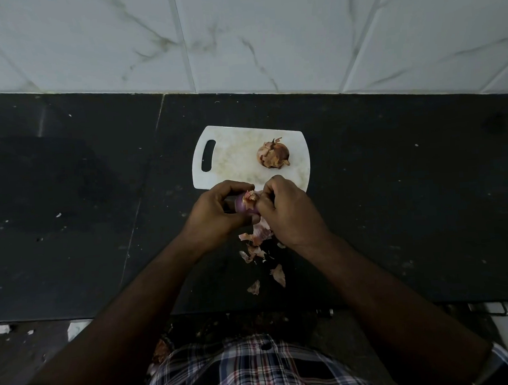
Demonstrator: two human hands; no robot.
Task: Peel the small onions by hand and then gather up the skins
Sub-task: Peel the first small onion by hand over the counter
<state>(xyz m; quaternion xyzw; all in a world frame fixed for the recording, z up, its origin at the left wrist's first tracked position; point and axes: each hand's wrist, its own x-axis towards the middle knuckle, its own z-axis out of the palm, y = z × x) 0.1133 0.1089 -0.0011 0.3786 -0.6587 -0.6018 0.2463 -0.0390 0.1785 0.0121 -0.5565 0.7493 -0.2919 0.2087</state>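
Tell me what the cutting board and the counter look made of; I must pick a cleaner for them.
Cutting board: probably plastic, white and matte, one thin moulded sheet with a cut-out handle slot, its surface stained and scuffed. Counter: likely polished dark stone, perhaps granite, black with a faint sheen and a visible slab joint; the picture cannot confirm it.

Curled fingers [272,188] of both hands hide most of the held onion [245,206]
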